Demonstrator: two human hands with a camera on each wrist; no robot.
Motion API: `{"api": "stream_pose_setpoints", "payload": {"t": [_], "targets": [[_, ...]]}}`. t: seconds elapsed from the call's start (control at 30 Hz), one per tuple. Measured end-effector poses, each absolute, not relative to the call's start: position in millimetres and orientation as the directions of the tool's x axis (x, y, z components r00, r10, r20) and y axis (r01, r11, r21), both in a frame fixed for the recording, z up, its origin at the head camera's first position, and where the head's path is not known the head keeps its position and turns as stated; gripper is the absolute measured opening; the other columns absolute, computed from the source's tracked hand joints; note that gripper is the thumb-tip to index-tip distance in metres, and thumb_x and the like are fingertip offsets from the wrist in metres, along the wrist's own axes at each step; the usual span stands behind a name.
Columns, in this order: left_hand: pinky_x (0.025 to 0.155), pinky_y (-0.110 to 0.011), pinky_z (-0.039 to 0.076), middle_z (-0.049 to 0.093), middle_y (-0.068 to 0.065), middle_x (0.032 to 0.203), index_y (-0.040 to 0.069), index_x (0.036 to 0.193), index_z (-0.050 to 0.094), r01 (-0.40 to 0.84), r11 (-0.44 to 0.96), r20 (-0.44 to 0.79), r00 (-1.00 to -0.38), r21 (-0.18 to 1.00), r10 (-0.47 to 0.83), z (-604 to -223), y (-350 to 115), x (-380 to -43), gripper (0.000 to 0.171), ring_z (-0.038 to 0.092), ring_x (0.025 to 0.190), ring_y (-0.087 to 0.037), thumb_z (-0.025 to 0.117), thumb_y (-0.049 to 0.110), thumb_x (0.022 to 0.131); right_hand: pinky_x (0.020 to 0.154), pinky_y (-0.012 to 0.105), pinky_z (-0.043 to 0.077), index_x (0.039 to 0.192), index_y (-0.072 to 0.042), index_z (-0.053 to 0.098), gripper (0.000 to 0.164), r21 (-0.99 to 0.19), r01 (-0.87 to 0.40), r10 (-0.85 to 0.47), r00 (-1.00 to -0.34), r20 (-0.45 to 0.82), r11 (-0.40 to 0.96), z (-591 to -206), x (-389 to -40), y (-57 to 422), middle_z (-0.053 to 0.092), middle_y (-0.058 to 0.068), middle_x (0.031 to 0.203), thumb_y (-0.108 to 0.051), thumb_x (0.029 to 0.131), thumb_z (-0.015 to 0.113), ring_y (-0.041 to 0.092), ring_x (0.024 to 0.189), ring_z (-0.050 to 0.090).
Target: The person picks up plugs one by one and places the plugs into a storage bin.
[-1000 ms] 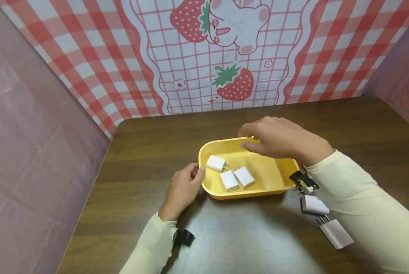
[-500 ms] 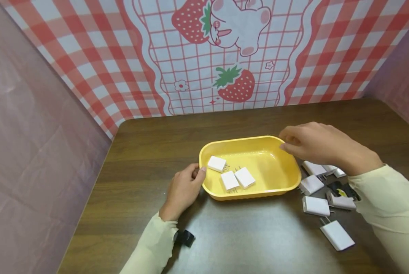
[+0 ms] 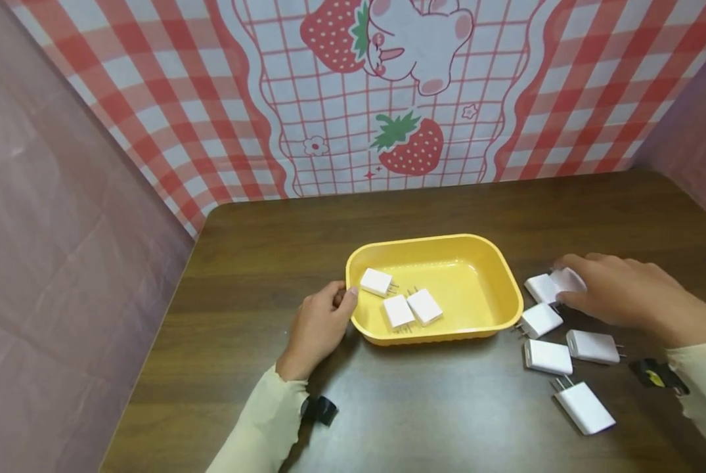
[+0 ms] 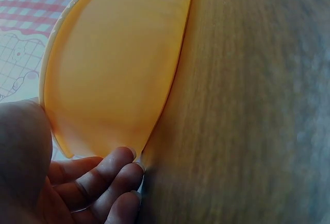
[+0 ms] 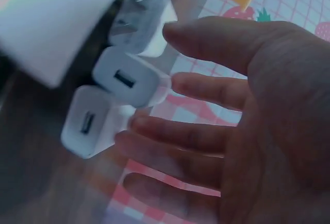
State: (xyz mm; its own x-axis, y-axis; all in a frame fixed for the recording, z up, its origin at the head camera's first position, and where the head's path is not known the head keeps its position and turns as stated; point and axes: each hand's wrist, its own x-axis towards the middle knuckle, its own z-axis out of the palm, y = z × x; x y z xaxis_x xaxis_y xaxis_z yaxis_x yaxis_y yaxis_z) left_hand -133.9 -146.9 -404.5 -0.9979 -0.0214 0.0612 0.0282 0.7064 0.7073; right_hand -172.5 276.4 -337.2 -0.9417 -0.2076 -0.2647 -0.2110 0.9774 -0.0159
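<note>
My left hand grips the left end of a yellow plastic tray, thumb at the rim and fingers against the outer wall. Three white charger plugs lie inside the tray toward its left, one of them a plug near the left wall. Over the group of plugs right of the tray is my right hand. Its thumb and fingers are spread around a white charger plug. The right wrist view shows the fingers extended beside a plug with a USB port; contact is hard to tell.
Several more white charger plugs lie on the wooden table right of the tray, among them a plug nearest the front. A checked strawberry-print cloth hangs behind the table.
My right hand has moved from above the tray to the right and down to the plugs on the table, uncovering several of them. The left hand stays at the tray's left end.
</note>
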Motion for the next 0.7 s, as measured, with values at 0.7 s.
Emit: {"api": "stream_pose_setpoints", "payload": {"t": [0.7], "targets": [[0.066,-0.034,0.045,0.061,0.005,0.080,0.015,0.114,0.070,0.027,0.709,0.058,-0.998,0.705,-0.019,-404,-147,-134,0.039,0.056,0.073,-0.017,0.053,0.047,0.100,0.055,0.048,0.050,0.109,0.000,0.060,0.042,-0.051,-0.173,-0.179,-0.972,-0.154,0.984,-351,-165,290,0.060,0.015,0.087,-0.026,0.084,0.079,0.025,0.067,0.055]]}}
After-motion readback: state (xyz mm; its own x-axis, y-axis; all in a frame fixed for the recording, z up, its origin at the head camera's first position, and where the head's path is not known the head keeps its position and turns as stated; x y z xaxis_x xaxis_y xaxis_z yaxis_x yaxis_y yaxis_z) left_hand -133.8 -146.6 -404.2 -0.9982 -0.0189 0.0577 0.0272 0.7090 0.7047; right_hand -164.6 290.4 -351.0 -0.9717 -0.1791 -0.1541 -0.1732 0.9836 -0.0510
